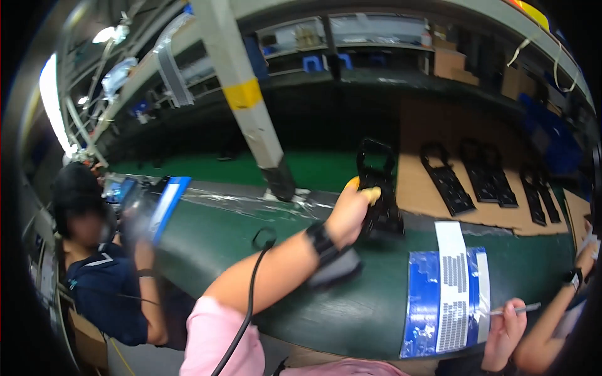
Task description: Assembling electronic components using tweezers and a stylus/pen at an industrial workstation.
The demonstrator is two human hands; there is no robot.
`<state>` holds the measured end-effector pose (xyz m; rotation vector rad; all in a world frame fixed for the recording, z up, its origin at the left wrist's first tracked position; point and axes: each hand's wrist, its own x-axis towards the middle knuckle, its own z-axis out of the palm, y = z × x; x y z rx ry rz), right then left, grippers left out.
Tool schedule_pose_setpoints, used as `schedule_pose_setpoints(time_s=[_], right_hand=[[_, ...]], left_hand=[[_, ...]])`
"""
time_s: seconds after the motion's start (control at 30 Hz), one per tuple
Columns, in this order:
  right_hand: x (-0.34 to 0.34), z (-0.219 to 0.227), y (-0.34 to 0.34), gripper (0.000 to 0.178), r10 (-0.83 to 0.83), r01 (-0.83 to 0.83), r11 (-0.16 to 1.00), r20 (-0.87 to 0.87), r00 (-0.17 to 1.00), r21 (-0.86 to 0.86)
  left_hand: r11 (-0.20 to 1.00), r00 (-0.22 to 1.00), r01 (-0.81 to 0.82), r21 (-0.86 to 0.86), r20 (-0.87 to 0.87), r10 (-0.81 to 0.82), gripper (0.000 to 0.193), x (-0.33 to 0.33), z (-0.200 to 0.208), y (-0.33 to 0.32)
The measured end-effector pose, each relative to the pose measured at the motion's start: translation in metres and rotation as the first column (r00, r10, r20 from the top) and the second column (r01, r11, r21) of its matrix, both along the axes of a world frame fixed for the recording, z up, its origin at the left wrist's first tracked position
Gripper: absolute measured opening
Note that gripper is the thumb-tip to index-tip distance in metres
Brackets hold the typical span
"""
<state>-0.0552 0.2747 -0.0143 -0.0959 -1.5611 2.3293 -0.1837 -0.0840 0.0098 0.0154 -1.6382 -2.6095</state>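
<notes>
Black part point(387, 210) in left hand point(352, 212), right hand point(506, 329) well apart.

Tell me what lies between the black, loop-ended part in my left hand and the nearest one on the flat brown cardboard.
In the head view, only bare cardboard shows between the held part and the nearest loose part.

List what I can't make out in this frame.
In the head view:
Black part: one side covered by the fingers of the left hand.
Thin tool: middle covered by the right hand.
Grey object: too blurred to identify.
White label strip: marks too small.
Co-worker on the right: cut off by the frame's rim.
</notes>
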Motion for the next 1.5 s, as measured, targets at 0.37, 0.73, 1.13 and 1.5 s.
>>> schedule_pose_setpoints(time_s=[0.37, 0.73, 1.13, 1.5], right_hand=[[0.008, 0.016, 0.004, 0.012, -0.092, 0.089, 0.996, 0.199, 0.976, 0.028], [0.011, 0.006, 0.018, 0.004, -0.039, 0.038, 0.998, 0.019, 0.999, 0.056], [-0.067, -0.005, -0.039, 0.009, 0.310, -0.351, 0.921, 0.225, 0.924, 0.170], [-0.087, -0.009, -0.051, 0.010, 0.381, -0.431, 0.888, 0.271, 0.884, 0.159]], left_hand=[[0.020, 0.898, -0.182, -0.983, -0.158, 0.412, 0.062, -0.137, 0.000, 0.091], [0.512, 0.915, -0.372, -0.775, -0.211, 0.345, 0.026, -0.141, -0.009, 0.124], [0.983, 0.985, -0.161, 0.092, 0.076, 0.154, 0.027, 0.074, 0.025, 0.042], [0.997, 0.985, -0.024, 0.080, 0.170, 0.011, 0.045, 0.146, 0.000, 0.083]])
